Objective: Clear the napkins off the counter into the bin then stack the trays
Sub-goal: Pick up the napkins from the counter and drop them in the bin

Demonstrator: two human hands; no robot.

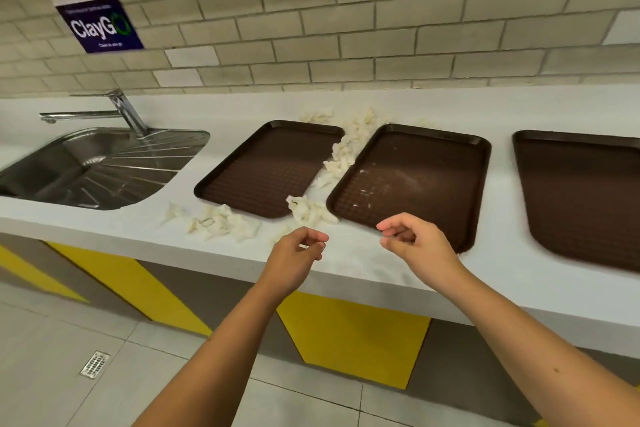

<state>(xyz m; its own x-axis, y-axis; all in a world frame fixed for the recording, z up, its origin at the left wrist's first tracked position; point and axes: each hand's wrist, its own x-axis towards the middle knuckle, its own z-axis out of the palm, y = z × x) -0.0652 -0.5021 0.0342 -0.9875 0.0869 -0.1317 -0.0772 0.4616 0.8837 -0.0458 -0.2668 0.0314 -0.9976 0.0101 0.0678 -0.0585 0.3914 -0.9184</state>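
Three brown trays lie flat on the white counter (381, 274): a left tray (266, 166), a middle tray (412, 177) with white crumbs on it, and a right tray (585, 191) cut off by the frame edge. Crumpled white napkins lie between the left and middle trays (343, 152), behind them (318, 116), and along the counter's front (221, 222) (308, 211). My left hand (298, 253) hovers over the counter's front edge, fingers loosely curled, holding nothing. My right hand (412, 239) hovers at the middle tray's near corner, fingers loosely curled and empty. No bin is in view.
A steel sink (90, 170) with a tap (121, 111) is set in the counter at the left. A tiled wall with a blue ClayGo sign (97, 17) stands behind. Yellow and grey panels run below the counter, and a floor drain (94, 364) sits at lower left.
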